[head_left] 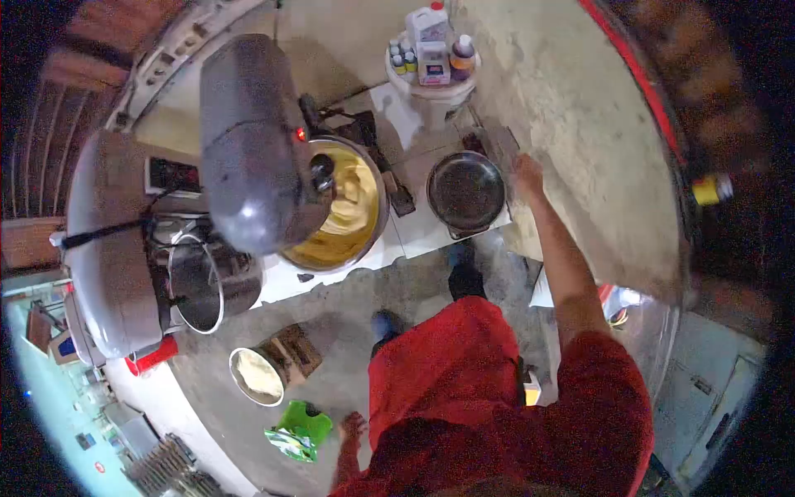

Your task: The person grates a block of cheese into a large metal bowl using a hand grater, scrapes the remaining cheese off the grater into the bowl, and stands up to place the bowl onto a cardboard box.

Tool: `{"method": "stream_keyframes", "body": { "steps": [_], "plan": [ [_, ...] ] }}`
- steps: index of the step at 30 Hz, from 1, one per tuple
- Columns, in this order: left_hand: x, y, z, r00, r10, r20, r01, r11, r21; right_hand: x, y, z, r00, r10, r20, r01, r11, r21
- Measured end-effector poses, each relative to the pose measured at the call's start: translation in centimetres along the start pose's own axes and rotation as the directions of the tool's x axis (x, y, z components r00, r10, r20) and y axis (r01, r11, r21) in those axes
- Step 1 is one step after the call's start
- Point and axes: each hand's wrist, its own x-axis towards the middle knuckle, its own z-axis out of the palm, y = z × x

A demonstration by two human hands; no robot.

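My right hand (528, 176) reaches out beside the wall, just right of a round dark pan (466, 192) on the white tiled counter. Its fingers look curled, and what they hold, if anything, cannot be made out. Low at my side hangs my left hand (352, 426), fingers loosely apart with nothing in them. A green bag or packet (305, 424) lies on the floor near it. At the counter's left, a large stand mixer (252, 149) with a red light stands over a metal bowl (383, 203) of pale yellow batter (352, 199).
A metal pot (217, 277) stands left of the mixer. On the floor are a bucket of pale contents (238, 389) and a cardboard box (296, 352). Several bottles share a white corner stand (431, 85). The rough wall (580, 166) bounds the right side.
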Motion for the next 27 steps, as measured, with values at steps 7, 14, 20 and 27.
{"method": "stream_keyframes", "body": {
  "steps": [7,14,20,27],
  "plan": [
    [4.7,-11.6,4.4,0.791,0.037,-0.611,0.107,0.974,0.199,5.5,17.9,30.0,0.785,-0.384,0.486,0.592,0.696,-0.406],
    [1.6,-18.8,10.0,0.283,0.15,-0.948,0.341,0.908,0.245,6.0,16.8,29.8,0.648,0.15,0.747,-0.363,0.922,0.131],
    [-1.5,-20.7,10.3,0.824,0.144,-0.548,0.227,0.802,0.552,5.2,16.7,27.0,0.9,-0.047,0.433,0.05,0.999,0.005],
    [3.6,-28.0,2.9,0.448,0.179,-0.876,0.077,0.968,0.237,1.7,-0.9,5.0,0.957,0.217,0.193,-0.232,0.971,0.055]
  ]
}}
